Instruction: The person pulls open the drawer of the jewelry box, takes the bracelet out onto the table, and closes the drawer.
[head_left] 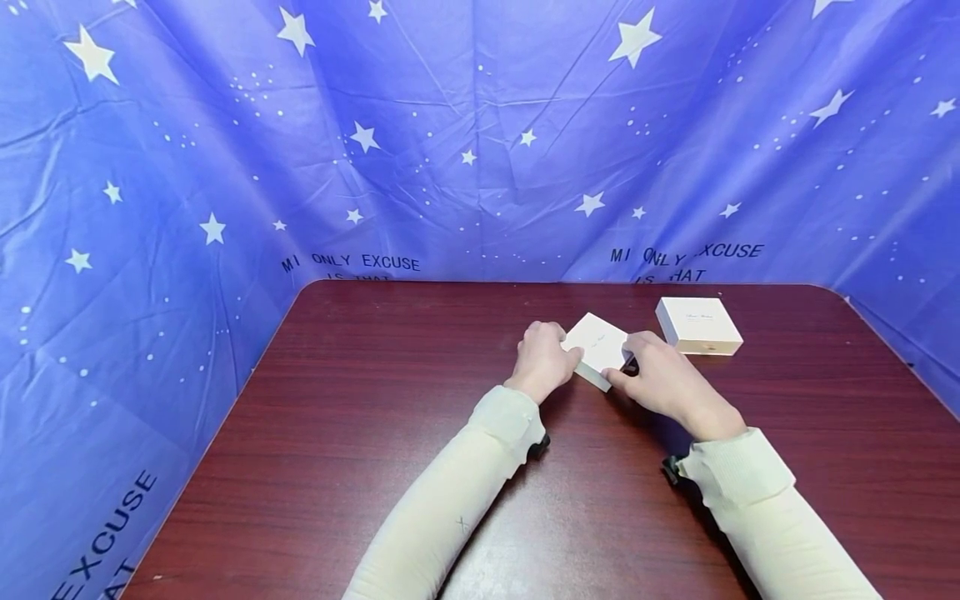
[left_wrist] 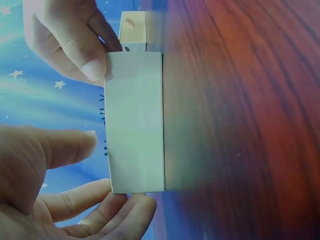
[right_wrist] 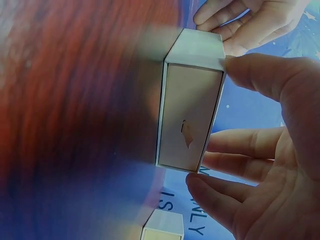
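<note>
A white box (head_left: 597, 342) with small print on its lid stands on the table between both hands, turned at an angle. At its left corner is my left hand (head_left: 545, 360). In the left wrist view, that hand's bent fingers (left_wrist: 100, 212) touch the end of the box, while the thumb is over the top edge. My right hand (head_left: 670, 385) grips the right side, thumb at the near corner and fingers at the far one. Between them, in the right wrist view, a recessed drawer front (right_wrist: 192, 95) carries a small pull tab (right_wrist: 187, 135).
A second white box (head_left: 697, 321) of similar look stands farther back to the right, a small tab on its front. The dark red wooden table (head_left: 360, 400) lies under everything. Blue star-printed cloth (head_left: 472, 158) hangs along its back and sides.
</note>
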